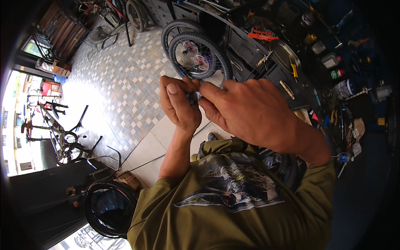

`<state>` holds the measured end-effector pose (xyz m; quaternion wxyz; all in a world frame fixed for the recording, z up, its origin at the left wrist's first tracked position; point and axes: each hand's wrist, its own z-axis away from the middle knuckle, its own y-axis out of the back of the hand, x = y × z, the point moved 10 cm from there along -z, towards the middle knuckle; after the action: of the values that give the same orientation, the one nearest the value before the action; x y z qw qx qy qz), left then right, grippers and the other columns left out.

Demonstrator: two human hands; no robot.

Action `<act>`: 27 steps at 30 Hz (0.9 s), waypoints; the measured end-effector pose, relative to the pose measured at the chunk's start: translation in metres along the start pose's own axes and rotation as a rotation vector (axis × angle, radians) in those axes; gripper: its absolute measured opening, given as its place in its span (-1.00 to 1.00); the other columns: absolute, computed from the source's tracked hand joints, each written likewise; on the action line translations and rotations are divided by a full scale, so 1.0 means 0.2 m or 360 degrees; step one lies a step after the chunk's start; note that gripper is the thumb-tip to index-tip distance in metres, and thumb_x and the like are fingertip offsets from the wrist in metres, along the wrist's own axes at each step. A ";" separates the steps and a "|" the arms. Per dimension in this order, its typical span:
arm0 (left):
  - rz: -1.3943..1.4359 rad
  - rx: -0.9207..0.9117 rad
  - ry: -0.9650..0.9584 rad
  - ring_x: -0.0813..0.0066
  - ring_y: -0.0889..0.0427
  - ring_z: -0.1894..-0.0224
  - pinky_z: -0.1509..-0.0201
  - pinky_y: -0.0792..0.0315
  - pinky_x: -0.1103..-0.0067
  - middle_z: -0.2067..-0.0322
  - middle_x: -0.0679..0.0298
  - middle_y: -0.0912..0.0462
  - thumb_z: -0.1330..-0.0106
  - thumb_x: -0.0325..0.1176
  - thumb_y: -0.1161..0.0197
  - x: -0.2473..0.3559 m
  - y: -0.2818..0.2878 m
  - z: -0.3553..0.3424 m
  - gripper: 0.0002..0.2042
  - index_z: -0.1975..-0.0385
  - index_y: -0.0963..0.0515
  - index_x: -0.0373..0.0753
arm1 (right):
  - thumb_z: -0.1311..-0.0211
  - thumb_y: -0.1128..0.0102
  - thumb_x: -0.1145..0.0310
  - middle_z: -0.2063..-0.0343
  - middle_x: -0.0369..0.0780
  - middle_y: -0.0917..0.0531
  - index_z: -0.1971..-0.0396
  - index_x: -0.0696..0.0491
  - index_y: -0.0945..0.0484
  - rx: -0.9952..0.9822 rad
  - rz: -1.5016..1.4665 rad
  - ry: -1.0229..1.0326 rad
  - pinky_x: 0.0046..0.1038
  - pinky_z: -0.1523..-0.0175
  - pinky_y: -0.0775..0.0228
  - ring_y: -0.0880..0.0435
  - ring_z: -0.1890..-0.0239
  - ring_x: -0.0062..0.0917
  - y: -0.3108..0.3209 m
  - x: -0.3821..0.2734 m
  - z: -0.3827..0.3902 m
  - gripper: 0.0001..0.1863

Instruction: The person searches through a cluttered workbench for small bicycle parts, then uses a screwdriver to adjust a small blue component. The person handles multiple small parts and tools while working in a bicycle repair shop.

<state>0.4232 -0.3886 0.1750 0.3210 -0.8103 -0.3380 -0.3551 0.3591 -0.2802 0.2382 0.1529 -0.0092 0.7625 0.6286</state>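
My left hand (180, 103) is raised in front of my chest, fingers curled in and thumb bent over. Close against it, my right hand (252, 109) pinches with thumb and forefinger. Between the two sets of fingertips shows a small greyish piece (193, 98). Fingers cover most of it, so its kind cannot be made out. Both hands seem to grip it. Beyond them, two bicycle wheels (223, 58) with knobby tyres and disc rotors lean against dark drawers.
A cluttered dark workbench runs along the right, with an oval metal tray (287, 56), a yellow-handled tool (294, 71) and bottles (330, 61). At the left stand a bicycle (58, 127) and stacked black tyres (89, 208). A fan (99, 34) stands on the tiled floor (121, 79).
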 end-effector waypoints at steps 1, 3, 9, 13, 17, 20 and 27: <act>-0.0012 -0.0005 -0.0015 0.61 -0.23 0.52 0.41 -0.20 0.60 0.58 0.32 -0.28 -0.59 -0.12 0.15 0.00 0.00 0.00 -0.60 0.50 -0.25 -0.25 | -0.42 -0.08 0.10 0.64 -0.13 -0.64 0.10 0.00 -0.55 -0.0028 -0.0035 -0.0016 -0.15 0.48 -0.48 -0.66 0.60 -0.18 -0.01 0.01 0.00 -0.71; -0.0013 -0.0018 -0.0040 0.60 -0.23 0.53 0.42 -0.21 0.60 0.59 0.31 -0.28 -0.58 -0.12 0.16 0.00 0.00 0.00 -0.61 0.49 -0.25 -0.25 | -0.42 -0.07 0.12 0.65 -0.11 -0.64 0.07 0.01 -0.55 -0.0091 -0.0142 -0.0044 -0.10 0.46 -0.48 -0.66 0.58 -0.13 -0.03 0.03 -0.01 -0.70; 0.0035 -0.0072 -0.0115 0.55 -0.26 0.57 0.39 -0.30 0.54 0.62 0.28 -0.28 -0.57 -0.11 0.15 -0.02 -0.02 0.00 -0.63 0.45 -0.24 -0.25 | -0.44 0.00 0.16 0.67 -0.03 -0.64 0.22 0.15 -0.56 -0.0239 -0.0404 -0.0103 -0.08 0.35 -0.55 -0.68 0.56 -0.07 -0.07 0.08 -0.03 -0.67; 0.0047 -0.0141 -0.0141 0.52 -0.28 0.59 0.38 -0.34 0.51 0.62 0.27 -0.28 -0.56 -0.09 0.15 -0.02 -0.03 0.00 -0.63 0.43 -0.23 -0.26 | -0.43 -0.03 0.15 0.63 -0.01 -0.63 0.10 0.09 -0.56 -0.0314 -0.0572 -0.0164 -0.05 0.33 -0.48 -0.65 0.50 -0.01 -0.12 0.12 -0.03 -0.68; 0.0016 -0.0208 -0.0215 0.52 -0.27 0.61 0.41 -0.31 0.51 0.63 0.26 -0.29 -0.57 -0.08 0.17 -0.01 -0.04 0.01 -0.63 0.40 -0.22 -0.26 | -0.44 0.01 0.09 0.51 0.01 -0.69 0.14 0.15 -0.61 -0.0514 -0.0848 -0.0207 -0.05 0.19 -0.52 -0.70 0.38 -0.01 -0.17 0.13 -0.04 -0.59; -0.0014 -0.0256 -0.0263 0.54 -0.24 0.63 0.47 -0.26 0.51 0.63 0.24 -0.31 -0.57 -0.06 0.18 -0.02 -0.05 0.02 -0.62 0.38 -0.21 -0.27 | -0.45 0.02 0.08 0.45 -0.01 -0.69 0.07 0.15 -0.60 -0.0484 -0.1014 -0.0117 -0.08 0.16 -0.51 -0.68 0.42 -0.04 -0.22 0.14 -0.04 -0.57; 0.0100 -0.0417 -0.0341 0.56 -0.18 0.67 0.55 -0.17 0.53 0.64 0.20 -0.31 -0.59 -0.05 0.21 -0.03 -0.06 0.04 -0.61 0.36 -0.17 -0.27 | -0.51 0.15 0.01 0.65 -0.25 -0.52 0.18 0.14 -0.55 -0.1103 -0.1591 -0.0652 -0.45 0.53 -0.41 -0.50 0.73 -0.56 -0.33 0.14 0.06 -0.53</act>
<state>0.4142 -0.3772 0.1690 0.1856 -0.8887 -0.2956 -0.2974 0.3495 -0.2777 0.1659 0.5583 -0.2922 0.3742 0.6804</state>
